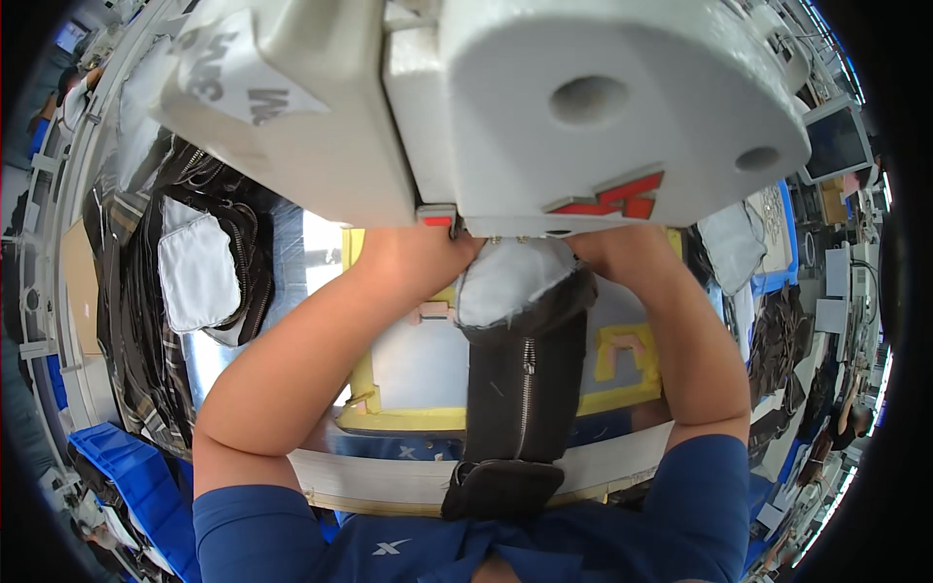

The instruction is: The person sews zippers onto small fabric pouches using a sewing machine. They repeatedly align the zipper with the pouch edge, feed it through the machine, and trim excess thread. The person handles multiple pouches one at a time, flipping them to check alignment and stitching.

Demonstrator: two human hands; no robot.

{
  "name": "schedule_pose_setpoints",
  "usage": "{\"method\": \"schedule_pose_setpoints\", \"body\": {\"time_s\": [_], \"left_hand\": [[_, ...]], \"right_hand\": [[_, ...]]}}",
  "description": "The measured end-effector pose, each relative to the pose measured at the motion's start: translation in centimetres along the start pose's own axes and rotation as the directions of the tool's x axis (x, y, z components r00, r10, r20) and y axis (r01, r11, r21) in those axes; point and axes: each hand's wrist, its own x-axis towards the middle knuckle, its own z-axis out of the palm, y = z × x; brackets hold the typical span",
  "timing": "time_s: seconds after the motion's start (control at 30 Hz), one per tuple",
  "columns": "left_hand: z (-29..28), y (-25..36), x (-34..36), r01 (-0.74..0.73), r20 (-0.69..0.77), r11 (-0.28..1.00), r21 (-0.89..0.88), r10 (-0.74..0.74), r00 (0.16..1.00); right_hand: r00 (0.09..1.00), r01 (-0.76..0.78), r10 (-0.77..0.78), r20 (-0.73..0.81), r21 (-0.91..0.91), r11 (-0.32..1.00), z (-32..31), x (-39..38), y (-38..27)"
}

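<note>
A dark fabric piece with a metal zipper (pixel 526 398) runs down the middle, its lower end folded over near my body. At its far end lies a pale grey pocket lining (pixel 515 277), just beneath the front of a white sewing machine head (pixel 622 107). At the left edge of this lining is my left hand (pixel 432 255), its fingers hidden by the machine. My right hand (pixel 617 251) reaches in at the lining's right edge, with its fingers out of sight too. Whether either hand grips the cloth does not show.
Yellow tape (pixel 408 419) borders the shiny work plate. Stacked dark garment pieces (pixel 146 321) with pale linings lie at the left, above a blue bin (pixel 131 486). More dark cloth (pixel 777 335) lies at the right, near a monitor (pixel 838 143). The machine head overhangs both hands.
</note>
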Motion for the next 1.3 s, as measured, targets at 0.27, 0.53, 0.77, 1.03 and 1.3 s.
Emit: {"method": "schedule_pose_setpoints", "body": {"time_s": [0.27, 0.53, 0.77, 1.03, 1.3], "left_hand": [[-0.1, -0.1, -0.1, 0.057, 0.012, 0.996, 0.071, -0.058, 0.998], [-2.9, 1.4, -0.4, 0.12, 0.321, 0.95, 0.289, -0.214, 0.922], [-11.5, 8.5, -2.4, -0.234, 0.579, 0.966, 0.11, 0.129, 0.805], [-6.2, 5.9, -1.2, -0.436, 0.564, 0.879, -0.191, 0.462, 0.685], [-5.9, 6.4, -1.2, -0.49, 0.582, 0.861, -0.136, 0.469, 0.664]], "right_hand": [[0.999, 0.011, -0.012, -0.033, -0.029, 1.0, 0.7, -0.4, 1.2], [0.996, -0.092, 0.092, 0.006, 0.08, 0.992, 0.1, -0.4, -0.2], [0.99, -0.14, 0.142, -0.007, 0.122, 0.983, -0.7, -0.4, -1.5], [0.998, -0.057, 0.058, -0.004, 0.127, 0.99, -0.2, 0.0, 0.0], [0.996, -0.035, 0.04, -0.076, 0.065, 0.997, 1.3, 0.3, 1.2]]}}
